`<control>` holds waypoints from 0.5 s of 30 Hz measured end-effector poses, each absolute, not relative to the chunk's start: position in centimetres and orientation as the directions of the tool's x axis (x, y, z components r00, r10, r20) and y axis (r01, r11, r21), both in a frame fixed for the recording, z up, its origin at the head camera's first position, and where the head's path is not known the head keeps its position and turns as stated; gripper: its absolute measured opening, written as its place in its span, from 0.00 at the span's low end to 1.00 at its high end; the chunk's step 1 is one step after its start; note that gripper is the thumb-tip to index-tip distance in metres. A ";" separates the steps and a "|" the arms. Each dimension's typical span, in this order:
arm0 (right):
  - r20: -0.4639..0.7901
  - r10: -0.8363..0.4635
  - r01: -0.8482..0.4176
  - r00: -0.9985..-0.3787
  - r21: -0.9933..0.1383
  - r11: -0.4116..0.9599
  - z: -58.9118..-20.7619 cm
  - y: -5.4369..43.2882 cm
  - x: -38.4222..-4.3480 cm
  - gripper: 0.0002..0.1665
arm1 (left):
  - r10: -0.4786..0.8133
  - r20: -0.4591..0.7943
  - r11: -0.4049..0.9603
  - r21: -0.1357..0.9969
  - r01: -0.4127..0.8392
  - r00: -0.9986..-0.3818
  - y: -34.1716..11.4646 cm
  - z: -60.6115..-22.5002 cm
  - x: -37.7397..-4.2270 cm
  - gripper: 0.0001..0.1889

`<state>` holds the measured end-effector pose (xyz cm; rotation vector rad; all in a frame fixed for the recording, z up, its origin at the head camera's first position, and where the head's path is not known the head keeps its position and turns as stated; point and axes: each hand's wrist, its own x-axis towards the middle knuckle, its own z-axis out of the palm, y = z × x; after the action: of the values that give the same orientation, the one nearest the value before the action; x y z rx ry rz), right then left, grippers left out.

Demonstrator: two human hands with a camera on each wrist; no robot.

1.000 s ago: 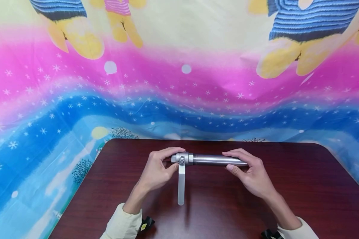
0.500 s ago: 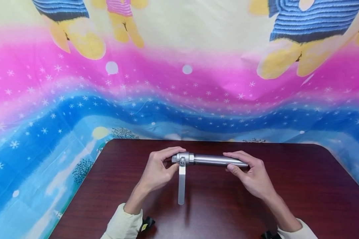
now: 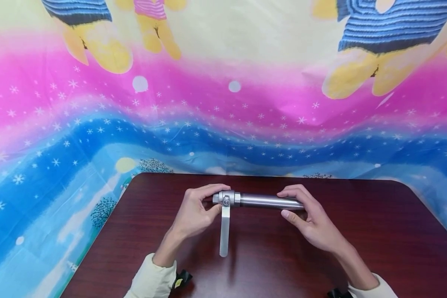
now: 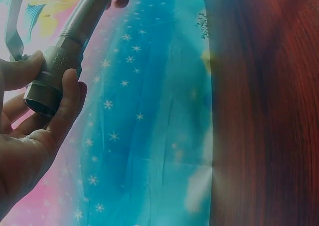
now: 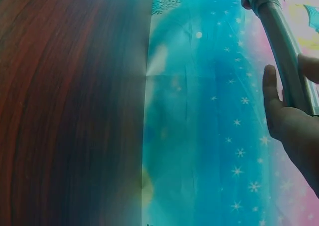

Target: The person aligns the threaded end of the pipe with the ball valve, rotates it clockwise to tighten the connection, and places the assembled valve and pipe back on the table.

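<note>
A metal ball valve (image 3: 227,198) is joined to a long steel pipe (image 3: 262,201) held level above the table. My left hand (image 3: 195,211) grips the valve body; in the left wrist view its fingers (image 4: 69,94) wrap round the hex end. From the valve the flat lever handle (image 3: 224,234) points toward me. My right hand (image 3: 316,219) holds the pipe near its far right end, fingers curled over the top. Its thumb (image 5: 270,81) sits along the near side, the tip slightly off the metal. The right hand partly hides the pipe's end.
Below lies a dark red-brown wooden table (image 3: 268,256) with rounded far corners. Behind it hangs a printed cloth (image 3: 208,103) in pink, blue and cream, with snowflakes and bears. A black strap (image 3: 182,278) shows at the left cuff.
My right thumb has eased off the pipe's lower edge, and the fingers arch higher. The lever's end has swung slightly left. My left hand keeps its hold on the valve.
</note>
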<state>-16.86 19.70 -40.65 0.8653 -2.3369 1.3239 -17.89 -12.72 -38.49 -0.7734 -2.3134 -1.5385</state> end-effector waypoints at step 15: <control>0.577 -0.303 -0.651 -0.758 -0.656 0.381 -40.4 19.8 -16.9 0.30 | 0.302 0.495 0.292 0.765 0.574 -0.814 -12.7 -38.4 -17.8 0.26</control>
<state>-16.92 19.82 -40.35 0.8301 -2.2838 1.3304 -17.80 -12.68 -38.44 -0.8024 -2.3071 -1.5318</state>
